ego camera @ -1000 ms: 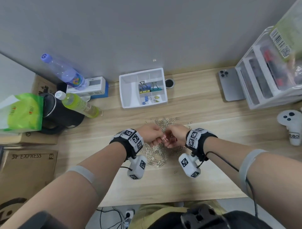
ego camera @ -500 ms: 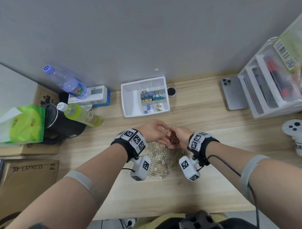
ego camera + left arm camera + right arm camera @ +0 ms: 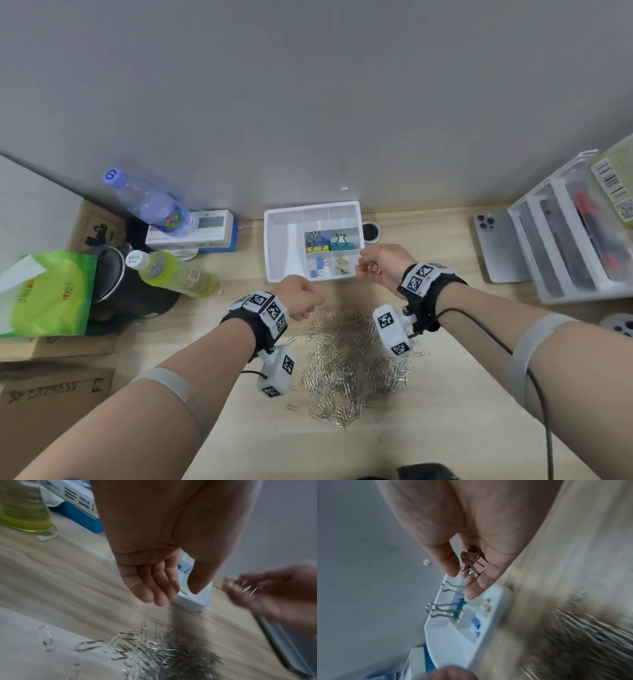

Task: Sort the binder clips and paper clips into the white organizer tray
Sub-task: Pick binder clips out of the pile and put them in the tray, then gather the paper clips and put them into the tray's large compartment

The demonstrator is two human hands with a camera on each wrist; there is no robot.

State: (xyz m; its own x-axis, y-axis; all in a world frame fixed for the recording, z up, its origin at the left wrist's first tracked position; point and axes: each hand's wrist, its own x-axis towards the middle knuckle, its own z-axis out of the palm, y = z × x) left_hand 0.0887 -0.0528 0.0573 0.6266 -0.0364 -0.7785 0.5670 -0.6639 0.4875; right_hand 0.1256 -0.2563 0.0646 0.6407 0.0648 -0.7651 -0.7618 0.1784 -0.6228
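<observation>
A small pink metal binder clip point(image 3: 478, 564) was pinched in the right hand point(image 3: 382, 265), just beside the near right corner of the white plastic organizer tray point(image 3: 282, 250). The left hand point(image 3: 299, 301), loosely curled, held nothing above the silver paper clip pile point(image 3: 349, 366) on the pale wooden surface point(image 3: 445, 394).

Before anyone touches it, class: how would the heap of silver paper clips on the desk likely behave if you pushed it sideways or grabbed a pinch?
The heap of silver paper clips is loose, with strays at its edge, so a push would probably spread it rather than slide it whole. The clips look thin and tangled; a pinch may lift several linked ones. On the smooth wooden desk they likely skid easily.
</observation>
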